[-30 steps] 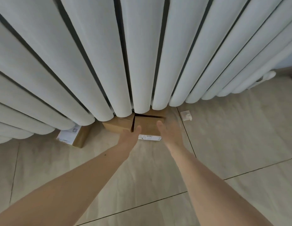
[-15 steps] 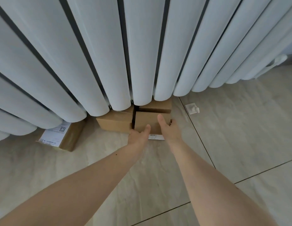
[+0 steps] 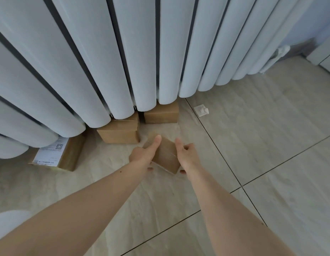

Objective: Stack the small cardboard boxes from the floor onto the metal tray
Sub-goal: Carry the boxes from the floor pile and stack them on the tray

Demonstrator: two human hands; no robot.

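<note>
A small brown cardboard box (image 3: 166, 156) is lifted off the floor between both hands. My left hand (image 3: 142, 154) grips its left side, thumb laid along the top. My right hand (image 3: 187, 157) grips its right side, fingers curled under. Against the curtain stand two more small boxes: one (image 3: 120, 133) at the left, partly under the folds, and one (image 3: 161, 113) behind. A larger box with a white shipping label (image 3: 55, 156) lies further left. No metal tray is in view.
Long pale curtain folds (image 3: 123, 52) hang down to the tiled floor (image 3: 262, 154) and cover the boxes' far sides. A small white plastic piece (image 3: 201, 110) lies on the floor at the right. A white rounded object (image 3: 7, 222) shows at the lower left.
Both hands closed on the front box and pulled it away from the curtain toward me, lifting and tilting it. The box behind it now shows.
</note>
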